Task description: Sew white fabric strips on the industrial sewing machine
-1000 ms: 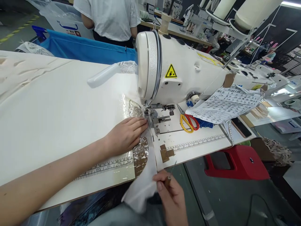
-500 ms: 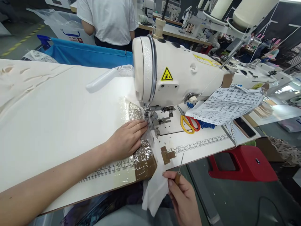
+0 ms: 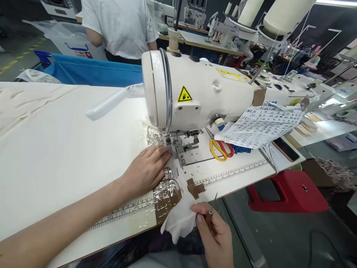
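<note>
My left hand (image 3: pixel 147 169) lies flat, fingers stretched out, on the white table (image 3: pixel 55 149), pressing white fabric beside the presser foot (image 3: pixel 174 145) of a white sewing machine (image 3: pixel 195 89). My right hand (image 3: pixel 216 236) is below the table's front edge, pinching the loose end of the white fabric piece (image 3: pixel 180 219) together with a thin awl with a wooden handle (image 3: pixel 211 209). The fabric runs from the needle area over the table edge.
Yellow and red scissors (image 3: pixel 220 148) lie on the machine bed under a printed paper sheet (image 3: pixel 262 124). Taped rulers (image 3: pixel 234 173) run along the table front. A red stool (image 3: pixel 290 191) stands on the right. A person in a white shirt (image 3: pixel 119 26) stands behind a blue bin (image 3: pixel 92 70).
The fabric end has been drawn up toward the table edge by my right hand, which rose a little. The view shifted right; my left hand stays pressed by the presser foot.
</note>
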Available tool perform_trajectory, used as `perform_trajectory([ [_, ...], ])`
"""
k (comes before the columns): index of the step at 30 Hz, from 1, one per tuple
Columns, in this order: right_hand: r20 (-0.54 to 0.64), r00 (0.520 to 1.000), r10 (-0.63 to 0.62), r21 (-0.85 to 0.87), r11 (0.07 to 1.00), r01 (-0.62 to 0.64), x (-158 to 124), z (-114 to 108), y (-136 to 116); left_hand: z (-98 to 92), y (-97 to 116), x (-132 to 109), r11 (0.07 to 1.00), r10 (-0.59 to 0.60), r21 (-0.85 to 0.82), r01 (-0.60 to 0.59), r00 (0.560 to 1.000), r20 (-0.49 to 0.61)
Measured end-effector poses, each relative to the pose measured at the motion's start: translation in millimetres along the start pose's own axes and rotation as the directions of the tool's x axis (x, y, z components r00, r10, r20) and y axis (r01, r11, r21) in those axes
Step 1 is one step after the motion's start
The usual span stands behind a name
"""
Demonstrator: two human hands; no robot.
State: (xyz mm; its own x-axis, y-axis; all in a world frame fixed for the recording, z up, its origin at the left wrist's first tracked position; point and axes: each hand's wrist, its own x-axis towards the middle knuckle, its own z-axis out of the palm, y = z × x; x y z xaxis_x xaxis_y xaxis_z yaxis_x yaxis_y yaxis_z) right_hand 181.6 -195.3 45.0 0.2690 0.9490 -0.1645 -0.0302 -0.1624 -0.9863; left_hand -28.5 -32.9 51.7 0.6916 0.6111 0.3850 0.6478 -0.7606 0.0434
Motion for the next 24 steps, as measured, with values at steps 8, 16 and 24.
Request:
perform_trajectory([
  [8, 0.218, 0.971, -0.095, -0.174, 0.975, 0.135, 16, -6, 3, 2.8, -11, 6, 0.999, -0.032, 0.017, 0.033, 0.999, -0.025],
  [16, 0.221, 0.956, -0.192, -0.222, 0.945, 0.241, 21, -1, -1, 4.1, -15, 4, 0.996, 0.035, -0.078, -0.041, 0.996, -0.078],
  [24, 0.288, 0.880, -0.377, -0.291, 0.841, 0.455, 41, 13, -21, 1.6, -17, 8, 1.000, -0.004, 0.003, 0.004, 0.995, -0.098],
])
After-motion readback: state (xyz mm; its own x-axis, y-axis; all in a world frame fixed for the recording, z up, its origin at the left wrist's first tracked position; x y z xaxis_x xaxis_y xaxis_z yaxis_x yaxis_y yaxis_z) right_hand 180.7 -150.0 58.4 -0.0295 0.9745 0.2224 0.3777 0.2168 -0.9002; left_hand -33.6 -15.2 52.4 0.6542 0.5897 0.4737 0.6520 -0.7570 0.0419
